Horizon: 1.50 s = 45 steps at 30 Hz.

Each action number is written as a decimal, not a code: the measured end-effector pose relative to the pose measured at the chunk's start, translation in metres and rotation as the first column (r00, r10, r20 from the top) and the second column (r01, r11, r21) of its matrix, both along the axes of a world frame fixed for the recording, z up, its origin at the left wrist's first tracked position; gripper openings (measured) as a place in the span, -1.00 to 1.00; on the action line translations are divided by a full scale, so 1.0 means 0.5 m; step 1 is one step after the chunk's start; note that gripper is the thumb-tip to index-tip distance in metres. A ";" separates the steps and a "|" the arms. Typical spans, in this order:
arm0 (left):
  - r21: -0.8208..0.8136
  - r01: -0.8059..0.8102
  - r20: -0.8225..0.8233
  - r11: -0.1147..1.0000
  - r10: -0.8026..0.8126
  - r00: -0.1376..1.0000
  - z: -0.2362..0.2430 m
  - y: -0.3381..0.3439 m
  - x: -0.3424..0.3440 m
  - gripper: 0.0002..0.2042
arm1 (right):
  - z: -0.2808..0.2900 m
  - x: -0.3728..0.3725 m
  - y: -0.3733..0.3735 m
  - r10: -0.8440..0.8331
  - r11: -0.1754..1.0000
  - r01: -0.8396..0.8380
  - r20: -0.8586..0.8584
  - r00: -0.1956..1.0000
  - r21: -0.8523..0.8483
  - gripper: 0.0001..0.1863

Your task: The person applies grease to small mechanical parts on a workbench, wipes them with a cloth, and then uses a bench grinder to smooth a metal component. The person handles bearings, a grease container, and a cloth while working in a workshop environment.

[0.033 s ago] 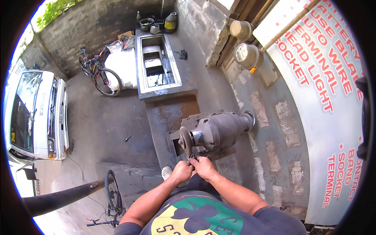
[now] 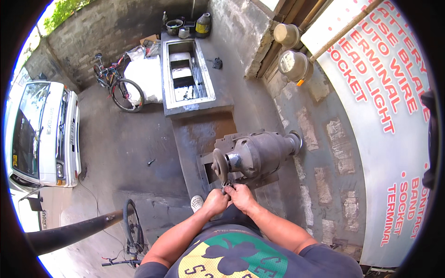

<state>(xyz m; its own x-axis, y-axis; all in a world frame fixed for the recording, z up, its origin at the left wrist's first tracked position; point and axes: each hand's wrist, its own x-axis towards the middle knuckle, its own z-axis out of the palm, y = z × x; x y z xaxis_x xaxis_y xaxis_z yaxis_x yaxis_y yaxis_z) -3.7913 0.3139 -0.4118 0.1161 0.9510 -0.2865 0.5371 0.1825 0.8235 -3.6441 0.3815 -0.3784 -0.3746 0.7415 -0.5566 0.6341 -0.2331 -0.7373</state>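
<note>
A large grey bench grinder (image 2: pixel 264 153) sits on a metal base in front of me. Its near-left grinding wheel (image 2: pixel 219 166) faces my hands, and a second wheel (image 2: pixel 295 142) is at the far right end. My left hand (image 2: pixel 216 202) and my right hand (image 2: pixel 242 198) meet just below the near wheel, fingers closed together on a small dark metal part (image 2: pixel 226 186). The part is up against or very near the wheel's lower edge; whether they touch I cannot tell. Its exact kind is too small to make out, and my fingers hide most of it.
Beyond the grinder stands a concrete ledge with a metal-framed basin (image 2: pixel 211 103). A bicycle (image 2: pixel 125 95) and a white vehicle (image 2: pixel 41 134) are to the left. Near my left arm are a dark pole (image 2: pixel 76 230) and another bicycle (image 2: pixel 133 227). Electric meters (image 2: pixel 294 66) and a sign (image 2: pixel 384 153) line the right wall.
</note>
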 end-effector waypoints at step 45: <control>0.099 -0.336 0.244 0.937 0.304 0.921 0.180 -0.098 -0.082 -0.53 | 0.056 0.060 -0.024 -0.326 0.901 0.005 -0.669 0.668 -0.433 -0.45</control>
